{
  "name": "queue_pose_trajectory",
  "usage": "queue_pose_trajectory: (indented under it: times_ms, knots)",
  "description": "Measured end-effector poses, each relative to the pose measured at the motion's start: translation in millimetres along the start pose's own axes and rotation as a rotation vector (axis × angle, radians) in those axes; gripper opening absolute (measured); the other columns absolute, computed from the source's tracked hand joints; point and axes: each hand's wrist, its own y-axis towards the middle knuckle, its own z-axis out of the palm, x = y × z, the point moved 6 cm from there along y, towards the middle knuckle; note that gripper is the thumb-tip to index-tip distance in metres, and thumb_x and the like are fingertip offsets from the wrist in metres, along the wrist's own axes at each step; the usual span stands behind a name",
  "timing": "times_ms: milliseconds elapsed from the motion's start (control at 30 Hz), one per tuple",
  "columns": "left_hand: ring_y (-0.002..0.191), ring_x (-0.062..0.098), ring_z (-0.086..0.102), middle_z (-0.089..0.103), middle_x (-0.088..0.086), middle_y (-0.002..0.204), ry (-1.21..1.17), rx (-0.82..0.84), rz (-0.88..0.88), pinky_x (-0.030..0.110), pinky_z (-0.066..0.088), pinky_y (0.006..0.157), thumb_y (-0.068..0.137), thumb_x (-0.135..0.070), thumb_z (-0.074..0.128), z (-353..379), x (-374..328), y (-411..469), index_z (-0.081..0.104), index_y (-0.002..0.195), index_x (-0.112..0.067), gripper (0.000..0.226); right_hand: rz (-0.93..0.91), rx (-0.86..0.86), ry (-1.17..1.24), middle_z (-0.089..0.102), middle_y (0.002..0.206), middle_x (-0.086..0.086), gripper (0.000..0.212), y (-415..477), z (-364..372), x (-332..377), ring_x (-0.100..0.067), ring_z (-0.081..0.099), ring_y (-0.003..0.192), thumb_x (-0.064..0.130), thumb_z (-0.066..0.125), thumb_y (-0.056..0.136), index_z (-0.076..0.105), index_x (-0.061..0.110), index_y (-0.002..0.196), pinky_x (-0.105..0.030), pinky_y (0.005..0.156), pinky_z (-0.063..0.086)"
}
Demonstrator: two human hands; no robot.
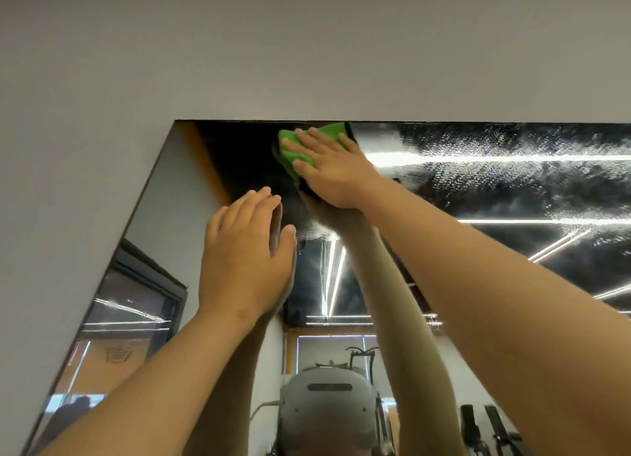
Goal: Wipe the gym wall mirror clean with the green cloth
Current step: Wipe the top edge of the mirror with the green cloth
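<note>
Green cloth (309, 141) lay pressed against the mirror (512, 189) just under its top edge, most of it hidden beneath the right hand (333, 170). Only a bunched left part and a corner by the fingertips showed. That hand lay flat on the cloth, fingers straight and slightly spread. Lower and to the left, the left hand (244, 261) was held up flat at the glass, fingers straight and close together, holding nothing; whether its palm actually touched was hard to tell. Fine droplets (478, 141) clouded the glass right of the cloth. The mirror was cut off at the right and bottom edges, with grey wall (239, 45) above and to its left. A faint emblem (117, 355) was reflected low on the left — too blurred to read.
</note>
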Motion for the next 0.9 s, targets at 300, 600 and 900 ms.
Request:
queue_pose_trajectory:
  times_ms: [300, 600, 900]
  knots:
    - [0.143, 0.021, 0.038, 0.044, -0.002, 0.154, 0.01, -0.007, -0.013, 0.028, 0.012, 0.113, 0.095, -0.049, 0.032, 2, 2, 1, 0.048, 0.146, -0.021, 0.061, 0.349, -0.039, 0.004, -0.009, 0.168, 0.002, 0.055, -10, -19, -83, -0.016, -0.009, 0.154, 0.039, 0.014, 0.109, -0.002, 0.029, 0.16, -0.043, 0.122, -0.007]
    - [0.144, 0.021, 0.037, 0.045, 0.0, 0.153, 0.013, 0.007, -0.007, 0.028, 0.013, 0.113, 0.094, -0.043, 0.034, 1, 0, -1, 0.048, 0.145, -0.018, 0.059, 0.252, -0.045, -0.032, -0.004, 0.168, 0.008, 0.052, -52, -29, -129, -0.009, -0.004, 0.153, 0.036, 0.016, 0.109, 0.002, 0.032, 0.159, -0.036, 0.122, -0.004]
    - [0.144, 0.019, 0.036, 0.044, -0.001, 0.154, 0.012, 0.018, -0.007, 0.03, 0.013, 0.115, 0.094, -0.044, 0.035, 2, 3, 2, 0.047, 0.146, -0.019, 0.059, 0.292, -0.04, -0.003, -0.007, 0.168, 0.005, 0.054, -25, -24, -102, -0.015, -0.007, 0.154, 0.037, 0.015, 0.109, -0.003, 0.029, 0.16, -0.042, 0.122, -0.005]
